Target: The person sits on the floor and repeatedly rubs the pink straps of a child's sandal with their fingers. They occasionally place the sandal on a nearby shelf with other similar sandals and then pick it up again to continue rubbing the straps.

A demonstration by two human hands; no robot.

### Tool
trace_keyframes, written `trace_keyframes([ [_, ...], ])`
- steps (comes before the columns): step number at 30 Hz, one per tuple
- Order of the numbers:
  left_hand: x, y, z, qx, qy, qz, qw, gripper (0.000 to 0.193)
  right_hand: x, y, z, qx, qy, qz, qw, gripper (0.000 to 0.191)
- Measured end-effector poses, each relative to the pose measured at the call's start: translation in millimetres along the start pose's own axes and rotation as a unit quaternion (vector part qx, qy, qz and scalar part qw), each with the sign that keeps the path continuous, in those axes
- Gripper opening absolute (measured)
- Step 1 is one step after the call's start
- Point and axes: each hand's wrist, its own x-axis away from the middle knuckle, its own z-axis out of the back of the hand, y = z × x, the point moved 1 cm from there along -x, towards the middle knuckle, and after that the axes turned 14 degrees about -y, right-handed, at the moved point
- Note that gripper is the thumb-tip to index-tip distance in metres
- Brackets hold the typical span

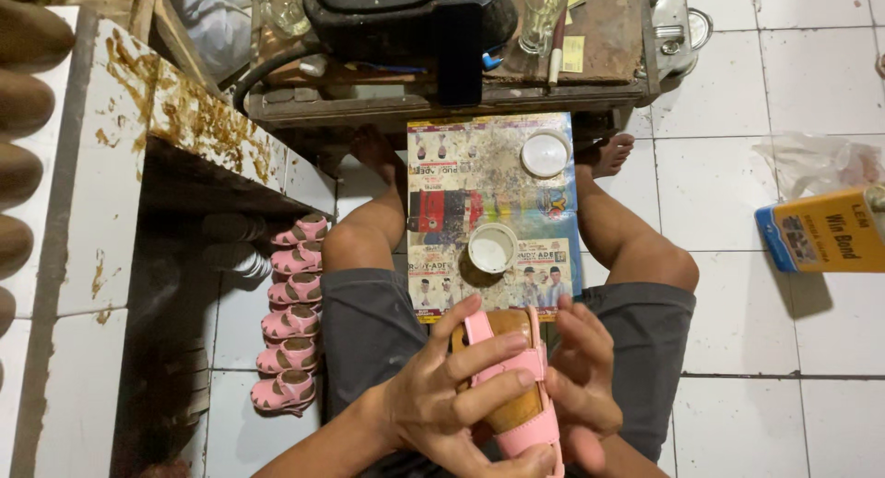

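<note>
1. Gripping a small pink sandal [516,386] over the lap, the left hand [442,395] wraps it from the side, fingers [489,354] slightly spread and curled across the straps and the brown insole.
2. The right hand [581,377] presses against the sandal's other edge, fingers held close together and nearly straight; its thumb is hidden behind the shoe.
3. The sandal sits just below the near edge of a printed board [461,183] laid between the knees, above dark grey shorts [369,330].
4. On that board, a round open tin of white paste [492,248] rests near the near edge, and its white lid [546,153] lies by the far right corner.
5. A row of finished pink sandals [290,321] stands on the white tiled floor [737,201] along the left thigh, beside a stained white shelf [111,165].
6. A yellow and blue can [820,231] lies on the floor towards the right edge, well apart from the hands.
7. A worn wooden bench [608,45] carrying a dark machine [406,17] stands beyond the board's far edge.
</note>
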Motion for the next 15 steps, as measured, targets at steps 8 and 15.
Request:
trace_keyframes([
  [8, 1, -2, -2, -0.009, 0.007, 0.034, 0.999, 0.048, 5, 4, -10, -0.001, 0.042, 0.02, 0.999, 0.07],
  [15, 1, -4, -1, 0.006, 0.003, 0.031, 1.0, 0.048, 10, -1, -8, 0.059, 0.031, -0.03, 0.997, 0.075],
])
